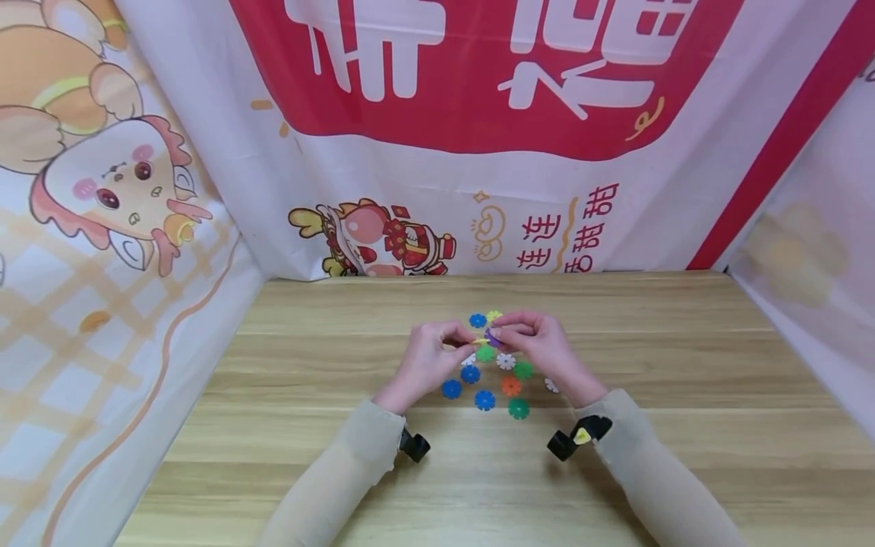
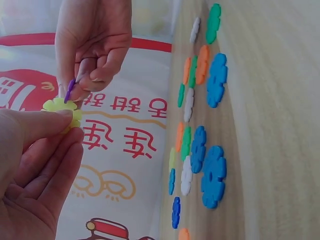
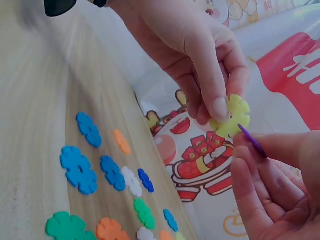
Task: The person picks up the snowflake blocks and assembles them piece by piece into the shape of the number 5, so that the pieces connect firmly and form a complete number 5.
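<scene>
My left hand (image 1: 436, 355) pinches a yellow flower-shaped plastic disc (image 2: 64, 111) between thumb and fingers. In my right hand (image 1: 540, 346) is a purple disc (image 3: 253, 141), held edge-on by thumb and fingertips. Both discs are raised above the table, close together. Seen from the right wrist, the purple disc's edge meets the notched rim of the yellow one; whether the slots are interlocked I cannot tell. Fingers cover part of each disc.
On the wooden table (image 1: 328, 456) lie several loose notched discs, among them a blue disc (image 1: 484, 400), a green disc (image 1: 519, 409), an orange disc (image 1: 511, 386) and a white disc (image 1: 506, 361). Printed cloth (image 1: 410, 167) hangs behind and at both sides.
</scene>
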Demonstrator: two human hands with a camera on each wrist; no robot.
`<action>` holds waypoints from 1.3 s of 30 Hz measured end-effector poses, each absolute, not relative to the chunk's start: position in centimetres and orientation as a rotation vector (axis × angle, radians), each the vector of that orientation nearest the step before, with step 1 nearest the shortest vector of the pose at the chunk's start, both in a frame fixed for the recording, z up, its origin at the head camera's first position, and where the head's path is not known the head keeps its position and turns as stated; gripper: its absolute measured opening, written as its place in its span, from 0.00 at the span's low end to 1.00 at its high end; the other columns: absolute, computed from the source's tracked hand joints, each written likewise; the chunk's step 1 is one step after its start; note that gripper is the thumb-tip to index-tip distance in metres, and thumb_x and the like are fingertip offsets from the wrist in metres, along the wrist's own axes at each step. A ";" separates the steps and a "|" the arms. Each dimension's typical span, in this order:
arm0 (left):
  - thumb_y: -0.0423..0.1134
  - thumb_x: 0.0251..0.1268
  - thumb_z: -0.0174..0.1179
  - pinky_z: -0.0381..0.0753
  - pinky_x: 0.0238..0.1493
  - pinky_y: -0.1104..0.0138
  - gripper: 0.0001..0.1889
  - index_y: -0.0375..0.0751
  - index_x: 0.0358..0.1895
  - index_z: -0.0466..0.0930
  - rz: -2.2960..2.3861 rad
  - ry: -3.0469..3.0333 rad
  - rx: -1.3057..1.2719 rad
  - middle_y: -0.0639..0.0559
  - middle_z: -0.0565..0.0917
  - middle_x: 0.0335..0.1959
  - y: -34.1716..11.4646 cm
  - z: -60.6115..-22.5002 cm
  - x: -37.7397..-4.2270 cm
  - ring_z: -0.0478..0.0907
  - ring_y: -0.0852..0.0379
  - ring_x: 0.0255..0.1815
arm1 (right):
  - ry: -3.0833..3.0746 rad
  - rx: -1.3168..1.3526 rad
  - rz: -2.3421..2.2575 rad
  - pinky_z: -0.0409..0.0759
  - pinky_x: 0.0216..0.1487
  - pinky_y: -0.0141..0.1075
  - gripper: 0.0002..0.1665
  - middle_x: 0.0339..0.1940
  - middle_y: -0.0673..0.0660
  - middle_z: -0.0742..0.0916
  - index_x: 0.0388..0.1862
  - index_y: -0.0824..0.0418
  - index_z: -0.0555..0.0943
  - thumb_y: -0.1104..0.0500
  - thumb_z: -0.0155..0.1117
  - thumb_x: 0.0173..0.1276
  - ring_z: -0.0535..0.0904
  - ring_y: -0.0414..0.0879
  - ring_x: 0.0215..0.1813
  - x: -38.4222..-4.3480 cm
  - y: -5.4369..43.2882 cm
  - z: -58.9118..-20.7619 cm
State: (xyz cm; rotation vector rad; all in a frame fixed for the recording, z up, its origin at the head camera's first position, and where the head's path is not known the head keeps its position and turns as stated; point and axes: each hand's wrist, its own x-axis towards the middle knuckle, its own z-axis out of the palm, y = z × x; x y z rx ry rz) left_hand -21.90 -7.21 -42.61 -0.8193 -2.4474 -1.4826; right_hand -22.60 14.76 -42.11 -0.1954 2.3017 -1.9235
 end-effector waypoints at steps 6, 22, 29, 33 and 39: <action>0.29 0.66 0.69 0.85 0.45 0.66 0.02 0.40 0.36 0.88 -1.435 -2.450 -0.845 0.52 0.89 0.35 -7.2 -43.0 -22.0 0.84 0.64 0.36 | 2.255 -0.187 -1.916 0.86 0.46 0.41 0.15 0.41 0.59 0.91 0.49 0.65 0.84 0.56 0.70 0.72 0.87 0.54 0.42 -22.5 14.8 -42.7; 0.29 0.64 0.71 0.86 0.42 0.56 0.03 0.42 0.36 0.89 -1.497 -2.357 -0.748 0.55 0.88 0.34 -6.9 -43.8 -22.1 0.83 0.62 0.36 | 2.265 -0.057 -2.095 0.86 0.44 0.38 0.12 0.39 0.61 0.90 0.46 0.65 0.84 0.57 0.71 0.71 0.87 0.56 0.40 -21.7 13.5 -42.9; 0.32 0.67 0.69 0.86 0.42 0.58 0.01 0.40 0.37 0.89 -1.467 -2.330 -0.773 0.55 0.89 0.34 -6.5 -43.8 -22.2 0.84 0.62 0.37 | 2.298 -0.001 -2.150 0.86 0.43 0.36 0.13 0.39 0.59 0.90 0.46 0.65 0.83 0.56 0.70 0.72 0.87 0.50 0.39 -21.4 12.9 -43.2; 0.33 0.67 0.69 0.86 0.40 0.58 0.02 0.38 0.37 0.88 -1.445 -2.312 -0.812 0.54 0.89 0.34 -6.3 -43.8 -22.3 0.84 0.62 0.36 | 2.296 0.026 -2.178 0.86 0.43 0.36 0.13 0.40 0.59 0.90 0.47 0.65 0.83 0.56 0.70 0.73 0.87 0.51 0.40 -21.3 12.7 -43.2; 0.31 0.66 0.69 0.85 0.41 0.69 0.01 0.40 0.37 0.88 -1.410 -2.326 -0.827 0.52 0.89 0.35 -6.3 -43.5 -22.4 0.85 0.63 0.36 | 2.327 0.036 -2.160 0.86 0.44 0.36 0.13 0.40 0.58 0.90 0.47 0.63 0.83 0.55 0.70 0.72 0.87 0.50 0.40 -21.3 12.6 -43.2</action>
